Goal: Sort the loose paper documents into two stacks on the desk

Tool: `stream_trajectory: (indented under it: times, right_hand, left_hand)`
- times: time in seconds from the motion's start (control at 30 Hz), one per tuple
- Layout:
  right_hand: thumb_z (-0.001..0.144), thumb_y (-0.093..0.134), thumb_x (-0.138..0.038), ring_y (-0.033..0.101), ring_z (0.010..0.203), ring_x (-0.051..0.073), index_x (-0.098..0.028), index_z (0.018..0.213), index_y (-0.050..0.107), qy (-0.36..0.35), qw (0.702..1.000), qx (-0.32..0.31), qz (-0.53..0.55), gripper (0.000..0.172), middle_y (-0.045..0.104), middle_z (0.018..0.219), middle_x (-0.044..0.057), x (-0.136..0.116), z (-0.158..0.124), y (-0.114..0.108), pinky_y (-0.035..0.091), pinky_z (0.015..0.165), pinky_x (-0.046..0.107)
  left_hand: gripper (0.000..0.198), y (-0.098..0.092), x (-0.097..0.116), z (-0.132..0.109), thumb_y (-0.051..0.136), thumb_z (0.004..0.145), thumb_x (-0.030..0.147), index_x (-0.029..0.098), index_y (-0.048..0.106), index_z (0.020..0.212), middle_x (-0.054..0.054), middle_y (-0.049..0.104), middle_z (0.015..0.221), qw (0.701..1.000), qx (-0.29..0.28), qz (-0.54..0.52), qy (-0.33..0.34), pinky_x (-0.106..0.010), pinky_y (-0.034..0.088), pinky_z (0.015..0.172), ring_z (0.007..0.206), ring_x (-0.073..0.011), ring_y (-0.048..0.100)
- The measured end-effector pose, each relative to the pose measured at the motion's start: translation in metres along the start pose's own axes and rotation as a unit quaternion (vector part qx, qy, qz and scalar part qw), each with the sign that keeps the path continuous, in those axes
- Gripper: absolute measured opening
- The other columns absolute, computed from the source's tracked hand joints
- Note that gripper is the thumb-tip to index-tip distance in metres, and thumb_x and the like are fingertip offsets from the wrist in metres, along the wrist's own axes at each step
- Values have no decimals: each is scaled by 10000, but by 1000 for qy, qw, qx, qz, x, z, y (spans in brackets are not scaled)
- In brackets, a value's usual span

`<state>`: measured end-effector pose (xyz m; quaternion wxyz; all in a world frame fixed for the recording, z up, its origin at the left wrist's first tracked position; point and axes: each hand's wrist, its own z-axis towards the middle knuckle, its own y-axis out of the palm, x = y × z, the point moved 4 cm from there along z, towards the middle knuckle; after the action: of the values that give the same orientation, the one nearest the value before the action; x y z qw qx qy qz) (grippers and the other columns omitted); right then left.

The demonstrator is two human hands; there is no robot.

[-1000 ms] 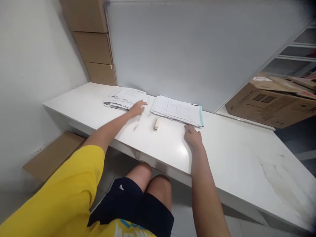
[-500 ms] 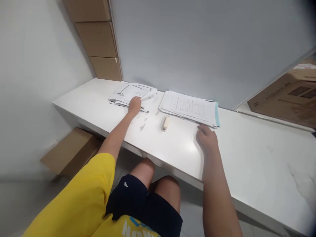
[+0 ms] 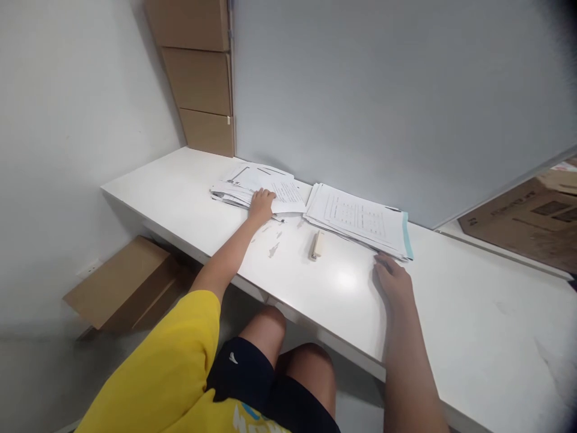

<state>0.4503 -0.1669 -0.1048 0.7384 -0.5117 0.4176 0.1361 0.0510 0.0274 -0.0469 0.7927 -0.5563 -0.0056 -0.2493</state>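
My left hand (image 3: pixel 262 205) is closed on a sheet of paper (image 3: pixel 288 193) at the left paper stack (image 3: pixel 241 175). The printed sheet sticks out to the right of that uneven stack. Loosely bent, the fingers of my right hand (image 3: pixel 393 278) rest on the desk by the front right corner of a second paper stack (image 3: pixel 360 218); I see nothing in them. This stack carries a printed table on top and a light blue strip along its right edge. Between the hands lies a cream stapler (image 3: pixel 317 245), apart from both.
The long white desk (image 3: pixel 153 186) runs along a grey panel (image 3: pixel 383 108). Cardboard boxes (image 3: pixel 198 81) are piled at its back left corner. An open carton (image 3: pixel 130 276) sits below on the left. Another cardboard box (image 3: pixel 532 210) is at the far right, behind the panel's edge.
The sheet under my left hand was curled up and now lies flatter, reaching out to the right with its print showing. My right hand stays by the right stack. The view has shifted slightly.
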Motion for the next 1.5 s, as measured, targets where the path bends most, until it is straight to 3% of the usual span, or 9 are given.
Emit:
stream_trajectory:
  times: [0.13,0.37,0.57,0.73,0.87,0.97,1.1,1.3,1.5]
  right_hand:
    - [737,540,-365,566,1274,316,-241,1046,747,-4,1000,9,1,392,665,1339,69,6,2,1,281,1185,541]
    - [782,519,-337,585,1237,293,-236,1100,738,-23,999,19,-37,399,668,1332,75,11,3,0,328,1165,503]
    - [846,446,-309,533,1298,326,-121,1270,654,-64,980,34,-184,509,580,1416,192,-16,-31,6,389,1113,518]
    - [864,474,-390,487,1343,368,-99,1199,666,-113,983,26,-140,484,479,1497,242,-43,-94,6,403,1092,560]
    - [933,440,-401,638,1124,283,-168,1049,684,-166,978,82,92,357,685,1192,172,-67,-183,6,484,1004,480]
    - [947,480,-424,677,872,231,-201,990,676,-60,960,98,254,299,713,958,103,-75,-261,29,532,872,420]
    - [878,600,-471,686,918,235,-242,1130,663,124,883,-43,452,346,723,1070,88,-84,-321,72,552,817,395]
    - [725,746,-349,678,982,184,-291,1103,691,226,687,-194,662,387,743,1093,14,-96,-292,54,577,794,296]
    - [712,754,-307,664,1022,163,-283,1130,681,221,672,-194,680,425,743,1101,10,-104,-280,42,573,823,253]
  left_hand:
    - [378,-3,-6,1,586,759,-16,152,664,1088,-139,652,1106,999,35,-18,0,-425,447,994,1112,-291,582]
    - [323,-5,9,-10,566,747,-4,151,651,1017,-118,671,1009,990,81,-26,111,-418,420,906,1064,-290,548]
    - [131,-16,45,-66,555,903,190,164,632,800,-113,651,824,979,65,1,191,-404,387,816,910,-268,555]
    - [293,-21,76,-167,521,957,320,189,597,705,-71,599,686,922,-44,-4,385,-352,381,711,721,-204,535]
    - [327,-32,94,-231,427,986,237,197,588,704,-70,584,676,916,-26,-8,401,-344,409,678,704,-205,532]
    - [243,-43,110,-255,436,950,147,181,634,813,-91,656,828,921,-45,-16,387,-345,474,757,813,-212,593]
    - [230,-56,136,-273,462,945,121,136,669,1045,-128,706,1127,919,-36,-64,388,-357,514,939,1087,-228,638]
    - [258,-56,177,-298,493,984,167,174,673,1169,-103,711,1250,891,-48,-96,441,-392,486,1059,1282,-219,599]
    - [159,-72,187,-295,549,977,180,191,708,973,-79,759,1130,903,17,-73,424,-358,492,952,1264,-232,623]
